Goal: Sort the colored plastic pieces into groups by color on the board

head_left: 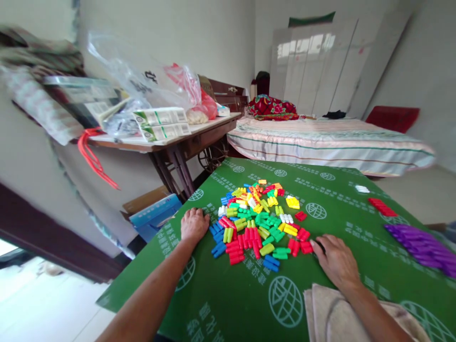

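A heap of small plastic pegs (256, 221) in red, blue, green, yellow, orange and white lies on a green table cover (228, 294). My left hand (194, 224) rests knuckles-up at the heap's left edge, fingers curled under, touching the blue pegs. My right hand (335, 259) lies at the heap's right edge, fingers bent, its fingertips against the red pegs (302, 244). What the fingers of either hand enclose is hidden.
A row of purple pegs (423, 244), a red group (382, 207) and a few white ones (362, 189) lie sorted at the right. A folded towel (335, 313) sits near me. A cluttered side table (167, 137) stands left, a bed (320, 137) behind.
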A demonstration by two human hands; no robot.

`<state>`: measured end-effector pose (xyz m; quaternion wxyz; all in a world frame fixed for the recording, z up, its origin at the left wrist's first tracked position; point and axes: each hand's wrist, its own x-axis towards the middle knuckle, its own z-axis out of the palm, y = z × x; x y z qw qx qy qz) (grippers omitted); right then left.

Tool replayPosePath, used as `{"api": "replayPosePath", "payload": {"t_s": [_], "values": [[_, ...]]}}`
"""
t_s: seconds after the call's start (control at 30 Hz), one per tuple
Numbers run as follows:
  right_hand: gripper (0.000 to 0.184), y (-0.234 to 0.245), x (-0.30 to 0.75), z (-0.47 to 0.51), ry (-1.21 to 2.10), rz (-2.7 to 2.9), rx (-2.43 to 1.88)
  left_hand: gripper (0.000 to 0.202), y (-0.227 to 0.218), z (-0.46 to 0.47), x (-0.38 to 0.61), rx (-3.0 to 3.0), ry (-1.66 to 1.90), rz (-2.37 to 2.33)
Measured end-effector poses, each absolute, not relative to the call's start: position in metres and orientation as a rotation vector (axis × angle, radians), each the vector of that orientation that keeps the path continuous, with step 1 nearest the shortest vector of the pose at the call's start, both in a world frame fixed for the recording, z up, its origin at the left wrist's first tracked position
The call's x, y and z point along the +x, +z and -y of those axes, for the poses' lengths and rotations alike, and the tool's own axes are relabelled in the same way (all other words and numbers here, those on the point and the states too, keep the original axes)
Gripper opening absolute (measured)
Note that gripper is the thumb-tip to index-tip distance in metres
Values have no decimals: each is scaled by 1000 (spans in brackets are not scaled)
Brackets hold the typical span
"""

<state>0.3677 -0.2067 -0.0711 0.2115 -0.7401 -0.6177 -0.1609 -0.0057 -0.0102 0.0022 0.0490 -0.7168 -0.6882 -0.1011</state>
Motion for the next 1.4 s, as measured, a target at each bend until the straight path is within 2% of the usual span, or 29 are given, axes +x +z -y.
{"api": "replayPosePath", "payload": {"t_s": [0.2,0.37,0.73,0.87,1.03,1.27,1.4], "values": [[40,-65,365,206,-410,1716,-2090,54,8,12,7,-2311,-378,2148],[39,-64,365,206,-410,1717,-2107,50,1,30,42,-2462,-491,2079],[39,-65,365,206,-400,1706,-2118,66,-4,72,96,-2554,-590,1978],[39,-65,365,206,-379,1701,-2133,64,-2,85,110,-2621,-544,1867],[37,-59,362,206,-372,1694,-2141,50,1,100,122,-2685,-492,1728],[32,-48,357,202,-354,1643,-2172,44,5,109,131,-2726,-528,1582],[33,-45,356,201,-339,1626,-2177,33,6,118,135,-2745,-542,1511]]}}
